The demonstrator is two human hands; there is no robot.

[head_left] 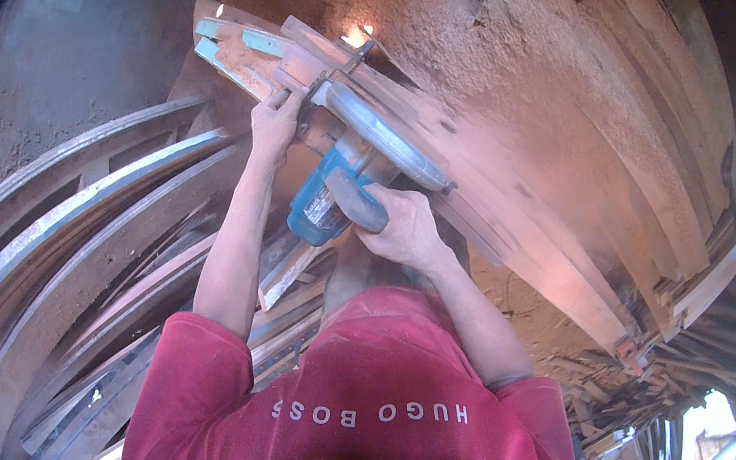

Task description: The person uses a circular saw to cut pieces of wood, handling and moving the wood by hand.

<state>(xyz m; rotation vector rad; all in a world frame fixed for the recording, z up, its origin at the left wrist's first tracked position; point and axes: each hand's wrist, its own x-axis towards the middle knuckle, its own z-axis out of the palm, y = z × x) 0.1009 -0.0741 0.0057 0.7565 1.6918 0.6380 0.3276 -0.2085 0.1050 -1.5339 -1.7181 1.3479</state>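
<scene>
A blue circular saw (324, 194) with a grey blade guard (386, 134) rests on a long reddish plank (519, 223) that runs from upper left to lower right. My right hand (406, 226) is wrapped round the saw's dark rear handle. Beside the front of the saw, my left hand (274, 130) grips the near edge of the wood, its fingertips on top close to the saw's base. The blade is hidden by the guard. At the plank's left end lie wooden pieces with flaking light-blue paint (239, 61).
Sawdust (544, 48) is heaped beyond the plank. Long boards (90, 200) lie stacked at the left, and more timber (662, 149) lies at the far right. An orange clamp-like piece (629, 354) sits at the plank's right end, near scrap wood (580, 392).
</scene>
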